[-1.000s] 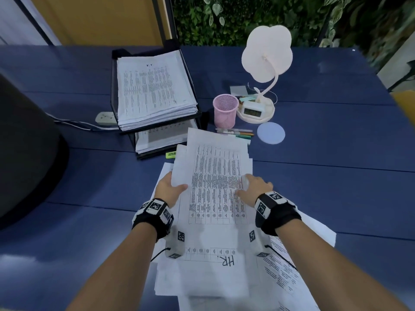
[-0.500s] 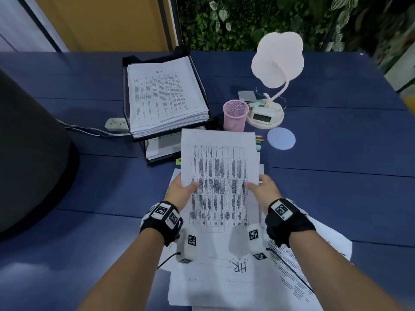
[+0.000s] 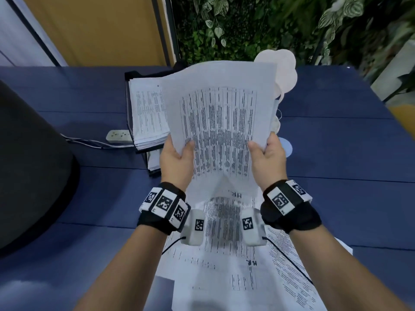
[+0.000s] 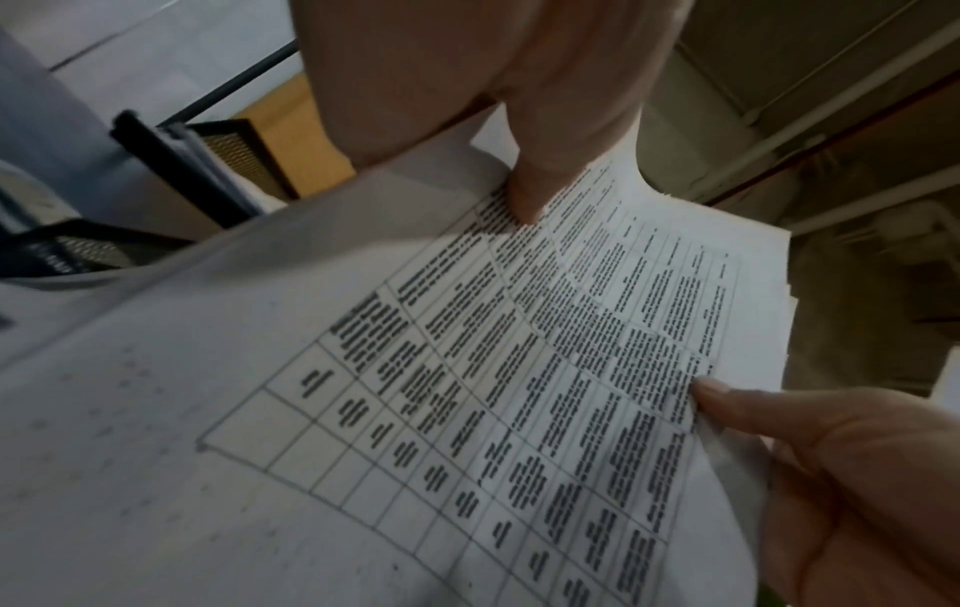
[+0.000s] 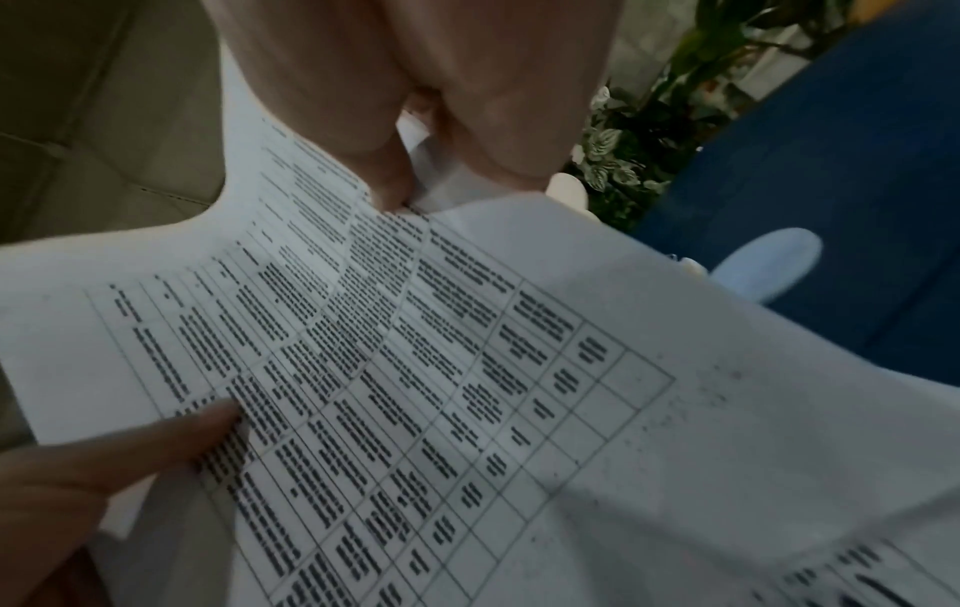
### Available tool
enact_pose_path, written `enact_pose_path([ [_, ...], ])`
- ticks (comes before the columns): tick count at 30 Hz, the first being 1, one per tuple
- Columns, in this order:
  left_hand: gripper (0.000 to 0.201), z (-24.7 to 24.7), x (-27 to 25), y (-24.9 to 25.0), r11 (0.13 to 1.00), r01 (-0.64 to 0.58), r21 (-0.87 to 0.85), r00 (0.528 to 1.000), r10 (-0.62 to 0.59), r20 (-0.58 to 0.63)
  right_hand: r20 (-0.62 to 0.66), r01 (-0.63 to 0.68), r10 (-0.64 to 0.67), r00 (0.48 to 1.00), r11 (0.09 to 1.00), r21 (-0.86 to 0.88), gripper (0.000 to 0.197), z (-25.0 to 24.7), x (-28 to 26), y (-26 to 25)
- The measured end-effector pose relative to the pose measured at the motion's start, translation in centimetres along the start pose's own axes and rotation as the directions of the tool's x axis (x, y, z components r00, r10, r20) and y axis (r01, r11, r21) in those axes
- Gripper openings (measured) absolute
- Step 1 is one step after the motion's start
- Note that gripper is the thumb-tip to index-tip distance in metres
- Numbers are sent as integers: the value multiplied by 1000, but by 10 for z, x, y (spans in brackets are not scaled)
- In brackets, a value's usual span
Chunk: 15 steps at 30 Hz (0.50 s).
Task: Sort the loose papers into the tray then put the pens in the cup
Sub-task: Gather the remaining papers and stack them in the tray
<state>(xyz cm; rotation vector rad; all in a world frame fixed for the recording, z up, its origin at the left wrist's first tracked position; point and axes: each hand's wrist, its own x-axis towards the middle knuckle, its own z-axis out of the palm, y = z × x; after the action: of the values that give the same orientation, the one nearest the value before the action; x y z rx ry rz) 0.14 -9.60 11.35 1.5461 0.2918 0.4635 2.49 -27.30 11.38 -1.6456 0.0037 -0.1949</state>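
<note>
I hold a thin sheaf of printed sheets (image 3: 219,122) up off the table, tilted toward me. My left hand (image 3: 177,157) grips its left edge, thumb on the printed face, and my right hand (image 3: 266,153) grips its right edge the same way. The left wrist view shows the sheaf (image 4: 519,369) under my thumb, and in the right wrist view the sheaf (image 5: 415,390) bends between both thumbs. Behind it stands the black paper tray (image 3: 129,97), stacked with pages. More loose papers (image 3: 224,277) lie on the table under my wrists. The sheaf hides the cup and pens.
A white flower-shaped lamp (image 3: 285,70) rises behind the held sheets, with a pale blue round coaster (image 3: 287,149) to their right. A white power strip (image 3: 118,135) and its cable lie left of the tray. A dark rounded object (image 3: 29,167) fills the left side of the blue table (image 3: 348,176).
Both hands have lifted the top sheets off the loose pile and raised them up and forward, so they now cover the cup, the pens and part of the tray.
</note>
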Motion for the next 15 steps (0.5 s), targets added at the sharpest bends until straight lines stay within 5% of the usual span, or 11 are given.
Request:
enact_pose_path([
  [15, 38, -24, -15, -24, 988, 157, -7, 983, -155, 97, -2, -137, 137, 991, 991, -6, 30, 1, -12, 27],
])
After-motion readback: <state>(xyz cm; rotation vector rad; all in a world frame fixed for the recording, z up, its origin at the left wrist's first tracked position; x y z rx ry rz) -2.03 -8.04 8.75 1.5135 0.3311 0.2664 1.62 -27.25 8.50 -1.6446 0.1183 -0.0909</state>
